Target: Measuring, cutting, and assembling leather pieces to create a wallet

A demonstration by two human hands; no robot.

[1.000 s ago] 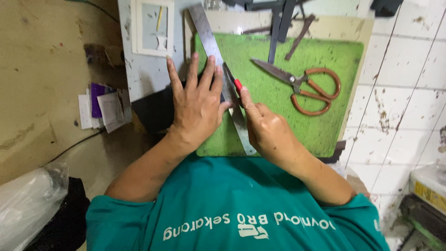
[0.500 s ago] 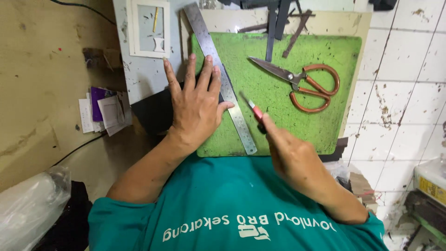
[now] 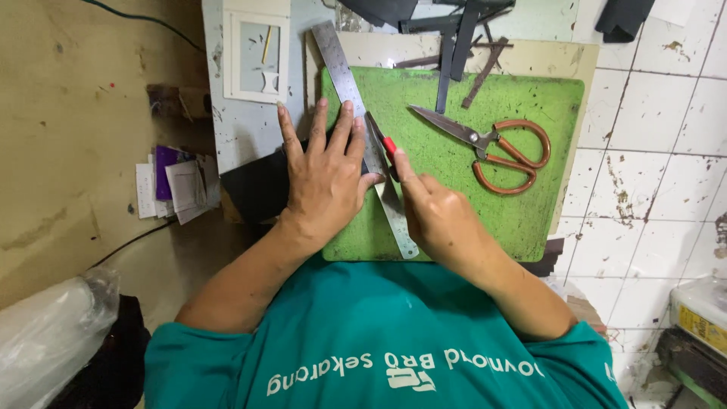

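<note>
White and purple paper labels (image 3: 173, 185) stacked at left; yellow-labelled white box (image 3: 700, 314) at lower right.

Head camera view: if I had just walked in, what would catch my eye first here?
Probably the bright green cutting mat in the middle, with the left hand spread flat on a long steel ruler laid slantwise across it. Right beside the ruler's edge, the right hand grips a red-handled knife. Further right on the mat lie big scissors with copper-coloured handles, apart from both hands.
</note>
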